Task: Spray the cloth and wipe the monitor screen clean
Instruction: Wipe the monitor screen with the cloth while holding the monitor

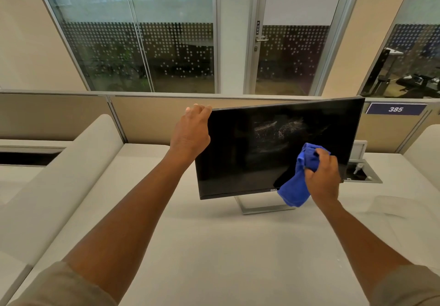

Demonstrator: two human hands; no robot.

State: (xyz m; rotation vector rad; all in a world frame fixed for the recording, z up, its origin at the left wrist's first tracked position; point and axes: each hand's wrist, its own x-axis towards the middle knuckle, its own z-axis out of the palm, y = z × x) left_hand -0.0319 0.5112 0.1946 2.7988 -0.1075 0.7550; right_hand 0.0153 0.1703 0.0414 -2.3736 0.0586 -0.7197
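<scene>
A black monitor [242,153] stands on a silver stand [259,208] in the middle of the white desk [214,246]. Its dark screen shows a smeared, speckled patch [281,131] in the upper middle. My left hand [191,130] grips the monitor's top left corner. My right hand [323,177] holds a bunched blue cloth [298,182] pressed against the screen's lower right area; the cloth's tail hangs down past the bottom bezel. No spray bottle is in view.
A beige partition [152,117] runs behind the desk. An open cable box [364,172] is set into the desk at the right behind the monitor. Rounded white dividers [71,162] flank the desk. Glass walls and a door lie beyond.
</scene>
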